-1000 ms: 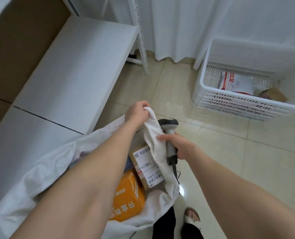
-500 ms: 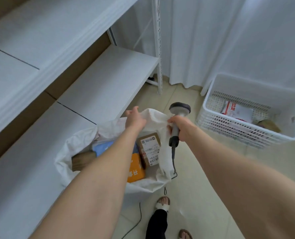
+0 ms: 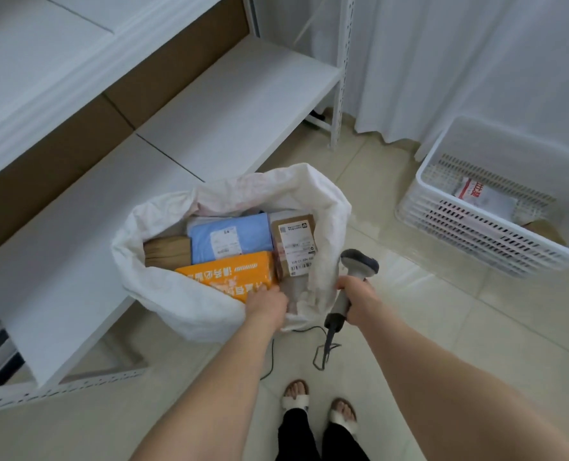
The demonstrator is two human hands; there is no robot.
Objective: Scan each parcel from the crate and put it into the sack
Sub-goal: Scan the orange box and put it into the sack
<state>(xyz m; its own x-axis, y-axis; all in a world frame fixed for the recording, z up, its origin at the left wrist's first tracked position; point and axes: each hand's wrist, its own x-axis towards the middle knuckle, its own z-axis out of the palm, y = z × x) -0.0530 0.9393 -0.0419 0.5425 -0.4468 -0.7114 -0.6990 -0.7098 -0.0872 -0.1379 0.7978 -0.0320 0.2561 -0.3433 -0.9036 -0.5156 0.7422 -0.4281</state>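
The white sack point(image 3: 176, 294) stands open on the floor beside the shelf. Inside it lie an orange parcel point(image 3: 229, 271), a blue parcel point(image 3: 229, 237), a brown box with a label point(image 3: 294, 244) and a tan parcel point(image 3: 168, 251). My left hand point(image 3: 266, 302) grips the sack's near rim. My right hand point(image 3: 356, 301) holds the grey barcode scanner point(image 3: 356, 271) by its handle, just right of the sack. The white crate point(image 3: 476, 234) sits at the right, with a white and red parcel point(image 3: 482, 196) and a brown one point(image 3: 545, 229) in it.
A low white shelf point(image 3: 236, 104) runs along the left, with a metal upright point(image 3: 339, 78) at its end. White curtains point(image 3: 442, 61) hang behind the crate. The scanner cable point(image 3: 323, 354) trails on the tiled floor near my sandalled feet point(image 3: 319, 404).
The view has pulled back and up. My left hand shifted from the sack's far rim to its near rim; my right hand with the scanner came off the cloth and sits lower.
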